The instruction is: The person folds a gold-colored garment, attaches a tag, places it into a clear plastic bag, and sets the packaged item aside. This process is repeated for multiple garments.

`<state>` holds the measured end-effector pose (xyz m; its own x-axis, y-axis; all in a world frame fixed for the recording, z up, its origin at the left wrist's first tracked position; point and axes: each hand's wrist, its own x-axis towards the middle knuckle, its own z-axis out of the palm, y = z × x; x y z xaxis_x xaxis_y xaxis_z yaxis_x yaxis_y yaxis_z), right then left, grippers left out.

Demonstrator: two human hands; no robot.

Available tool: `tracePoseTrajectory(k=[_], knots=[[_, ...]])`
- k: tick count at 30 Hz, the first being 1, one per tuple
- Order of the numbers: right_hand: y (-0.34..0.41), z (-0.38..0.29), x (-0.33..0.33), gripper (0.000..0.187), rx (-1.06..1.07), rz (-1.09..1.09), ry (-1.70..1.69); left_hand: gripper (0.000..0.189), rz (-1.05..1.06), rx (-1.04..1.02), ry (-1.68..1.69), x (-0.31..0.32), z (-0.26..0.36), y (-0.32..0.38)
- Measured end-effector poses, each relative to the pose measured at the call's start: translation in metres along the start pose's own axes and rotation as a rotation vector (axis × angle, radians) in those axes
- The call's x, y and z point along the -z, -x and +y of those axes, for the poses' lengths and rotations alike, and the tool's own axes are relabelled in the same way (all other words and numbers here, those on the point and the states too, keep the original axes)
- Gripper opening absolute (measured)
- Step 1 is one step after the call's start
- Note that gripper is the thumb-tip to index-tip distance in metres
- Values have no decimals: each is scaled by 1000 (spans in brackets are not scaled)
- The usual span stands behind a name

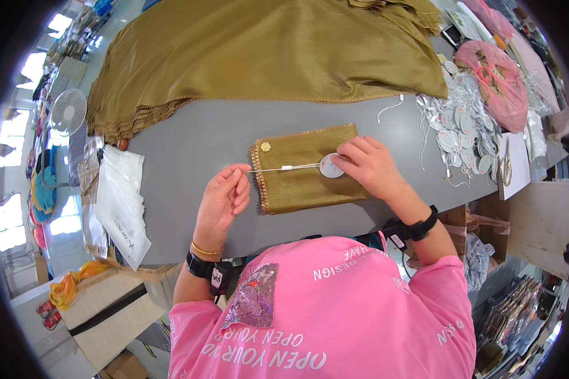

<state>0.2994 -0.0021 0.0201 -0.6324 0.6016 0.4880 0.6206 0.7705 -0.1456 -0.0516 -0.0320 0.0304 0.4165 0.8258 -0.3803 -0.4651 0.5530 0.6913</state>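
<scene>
A folded olive-gold cloth [294, 189] with a beaded or lace-trimmed left edge lies flat in front of me on the grey table. A small round gold emblem [265, 147] sits at its upper left corner. My right hand [372, 168] pinches the edge of a round white hang tag [331, 166] over the cloth. From the tag a string runs left through a white plastic lock [286, 167]. The string's far end is between the thumb and index finger of my left hand [225, 192], just past the trimmed edge. The string is stretched taut.
A large stack of olive-gold cloths [265, 57] spans the table's far side. On the right lie a heap of tags with strings [462, 128], a pink plastic bag [498, 85] and scissors [505, 166]. Clear plastic bags [121, 199] fan out on the left, near a white fan [68, 112].
</scene>
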Motion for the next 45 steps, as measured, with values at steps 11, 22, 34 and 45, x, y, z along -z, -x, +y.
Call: tracePoseTrajectory(k=[11, 22, 34, 45], knots=[[-69, -64, -21, 16, -71, 55, -491, 90, -137, 139, 181, -44, -9, -13], [-73, -58, -68, 9, -647, -34, -697, 22, 283, -197, -752, -19, -9, -56], [-82, -54, -85, 5, -489, -32, -350, 15, 323, -191, -664, -11, -26, -62], [-86, -58, -90, 9, -616, -124, -558, 14, 198, -135, -561, 5, -22, -59]])
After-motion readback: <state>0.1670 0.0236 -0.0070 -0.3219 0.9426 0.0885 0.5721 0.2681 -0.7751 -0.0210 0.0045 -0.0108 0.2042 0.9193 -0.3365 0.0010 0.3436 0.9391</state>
